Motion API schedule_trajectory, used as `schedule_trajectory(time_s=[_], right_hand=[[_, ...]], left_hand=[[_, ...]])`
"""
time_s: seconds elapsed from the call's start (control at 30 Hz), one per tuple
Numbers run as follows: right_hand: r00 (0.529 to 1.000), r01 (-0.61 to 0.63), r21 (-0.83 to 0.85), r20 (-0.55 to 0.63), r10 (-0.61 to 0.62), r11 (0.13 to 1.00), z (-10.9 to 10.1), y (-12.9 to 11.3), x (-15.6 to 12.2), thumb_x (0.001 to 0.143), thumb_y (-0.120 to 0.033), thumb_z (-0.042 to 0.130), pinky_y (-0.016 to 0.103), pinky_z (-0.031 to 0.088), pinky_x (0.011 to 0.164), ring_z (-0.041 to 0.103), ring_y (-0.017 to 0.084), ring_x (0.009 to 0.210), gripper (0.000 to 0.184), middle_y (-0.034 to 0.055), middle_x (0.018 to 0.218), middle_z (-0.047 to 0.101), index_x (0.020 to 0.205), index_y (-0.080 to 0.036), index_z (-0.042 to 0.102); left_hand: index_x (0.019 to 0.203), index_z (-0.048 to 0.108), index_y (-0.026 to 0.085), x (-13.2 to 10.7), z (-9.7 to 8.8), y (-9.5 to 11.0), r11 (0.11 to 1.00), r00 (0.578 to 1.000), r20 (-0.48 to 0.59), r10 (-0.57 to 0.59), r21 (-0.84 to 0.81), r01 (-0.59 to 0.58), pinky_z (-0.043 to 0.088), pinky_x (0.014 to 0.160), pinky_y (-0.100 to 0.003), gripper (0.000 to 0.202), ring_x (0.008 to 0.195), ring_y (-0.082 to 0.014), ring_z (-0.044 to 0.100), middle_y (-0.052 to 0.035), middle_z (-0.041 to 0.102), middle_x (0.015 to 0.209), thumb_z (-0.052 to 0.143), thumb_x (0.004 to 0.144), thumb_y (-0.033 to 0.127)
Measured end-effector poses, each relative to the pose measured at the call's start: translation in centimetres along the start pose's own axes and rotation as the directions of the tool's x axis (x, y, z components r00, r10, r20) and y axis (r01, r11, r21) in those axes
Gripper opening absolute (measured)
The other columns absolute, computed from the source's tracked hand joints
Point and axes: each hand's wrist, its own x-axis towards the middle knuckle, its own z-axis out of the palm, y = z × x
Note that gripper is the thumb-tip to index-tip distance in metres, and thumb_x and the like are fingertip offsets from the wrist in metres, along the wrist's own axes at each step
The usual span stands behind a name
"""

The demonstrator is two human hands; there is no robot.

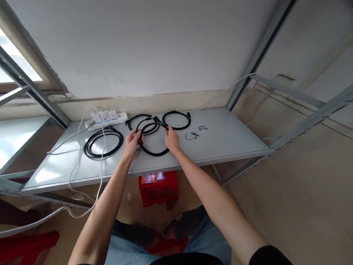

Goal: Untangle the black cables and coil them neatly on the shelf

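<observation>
My left hand (pixel 133 144) and my right hand (pixel 172 139) rest over the middle of a grey metal shelf (pixel 221 145). Between them, both hands grip a loop of black cable (pixel 153 154) lying on the shelf. A second black cable coil (pixel 142 116) lies just behind it and seems to overlap it. To the right sits a third coil (pixel 177 128) with a plug at its end. A fourth, thicker coil (pixel 104 155) lies left of my left hand, untouched. Thin black scraps (pixel 195 134) lie right of my right hand.
A white power strip (pixel 106 121) with white plug adapters sits at the shelf's back left. White cord (pixel 80 166) trails over the front edge and hangs down. Steel uprights (pixel 44 91) frame the shelf. A red crate (pixel 158 188) stands below it, near my knees.
</observation>
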Motion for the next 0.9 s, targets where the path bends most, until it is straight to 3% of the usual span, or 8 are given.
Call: schedule_trajectory(time_s=[0.17,0.3,0.43,0.5,0.6,0.67,0.73,0.9], right_hand=[[1.000,0.021,-0.079,-0.018,-0.022,0.997,0.5,0.0,0.0,0.098,-0.003,0.043,0.049,0.046,0.107,0.067,0.035,0.111,0.041,0.0176,0.103,0.073,0.134,-0.012,0.060],[0.999,0.029,-0.091,-0.019,-0.031,0.995,0.8,0.1,0.2,0.101,-0.009,0.049,0.049,0.046,0.109,0.065,0.035,0.117,0.026,0.0184,0.108,0.073,0.119,-0.015,0.066],[0.999,0.025,-0.084,-0.029,-0.027,0.996,0.7,0.4,0.3,0.099,-0.014,0.055,0.047,0.047,0.110,0.064,0.033,0.119,0.021,0.0189,0.118,0.073,0.115,-0.016,0.067],[0.999,0.027,-0.056,-0.046,-0.029,0.998,0.7,0.6,0.4,0.096,-0.015,0.057,0.045,0.047,0.110,0.064,0.032,0.118,0.022,0.0183,0.121,0.072,0.116,-0.016,0.066],[0.997,0.031,-0.032,-0.076,-0.033,0.999,0.8,0.6,0.6,0.093,-0.017,0.059,0.044,0.048,0.109,0.062,0.031,0.118,0.024,0.0186,0.125,0.068,0.116,-0.017,0.065],[0.995,0.026,-0.029,-0.092,-0.028,0.999,0.8,0.5,0.6,0.091,-0.017,0.059,0.044,0.048,0.108,0.062,0.031,0.115,0.025,0.0182,0.125,0.066,0.115,-0.017,0.065],[0.994,0.022,-0.008,-0.111,-0.023,1.000,0.6,0.3,0.4,0.090,-0.016,0.059,0.042,0.048,0.108,0.062,0.029,0.112,0.026,0.0169,0.124,0.065,0.115,-0.017,0.064],[0.980,0.026,0.067,-0.201,-0.012,0.997,-0.7,-0.2,-0.7,0.092,-0.015,0.054,0.038,0.049,0.108,0.061,0.026,0.110,0.026,0.0157,0.125,0.062,0.117,-0.017,0.062]], left_hand=[[0.109,0.070,0.018,0.5,-0.3,-1.2,0.970,0.996,0.010,0.091,0.224,-0.091,0.043,0.066,-0.028,0.045,0.069,-0.0156,0.057,0.0003,0.063,0.074,0.077,0.083,0.054],[0.106,0.073,0.017,1.7,-1.8,-1.3,0.847,0.994,0.084,0.066,0.522,-0.100,0.048,0.073,-0.032,0.033,0.076,-0.0227,0.065,-0.0042,0.071,0.081,0.076,0.079,0.035],[0.141,0.064,0.013,2.8,-2.7,-0.8,0.695,0.997,0.048,0.059,0.715,-0.075,0.053,0.090,-0.042,0.064,0.090,-0.0331,0.070,-0.0068,0.071,0.084,0.078,0.080,0.027],[0.154,0.052,0.011,2.5,-2.5,-0.4,0.662,0.992,0.020,0.127,0.743,-0.100,0.053,0.097,-0.048,0.077,0.102,-0.0374,0.070,-0.0105,0.072,0.094,0.078,0.084,0.028],[0.147,0.058,0.014,0.3,-0.7,0.3,0.560,0.936,0.002,0.351,0.801,-0.211,0.047,0.108,-0.052,0.053,0.125,-0.0414,0.062,-0.0199,0.068,0.124,0.066,0.097,0.030],[0.136,0.064,0.017,-1.8,1.3,0.3,0.484,0.916,0.112,0.386,0.820,-0.305,0.047,0.107,-0.049,0.035,0.126,-0.0380,0.061,-0.0197,0.065,0.131,0.052,0.106,0.031],[0.124,0.068,0.020,-3.9,3.3,0.0,0.417,0.909,0.307,0.282,0.814,-0.404,0.048,0.101,-0.045,0.029,0.118,-0.0342,0.063,-0.0165,0.066,0.125,0.050,0.109,0.037],[0.109,0.068,0.018,-5.2,5.2,-1.0,0.225,0.848,0.515,0.125,0.818,-0.530,0.044,0.099,-0.048,0.039,0.117,-0.0385,0.059,-0.0193,0.066,0.119,0.057,0.108,0.055]])
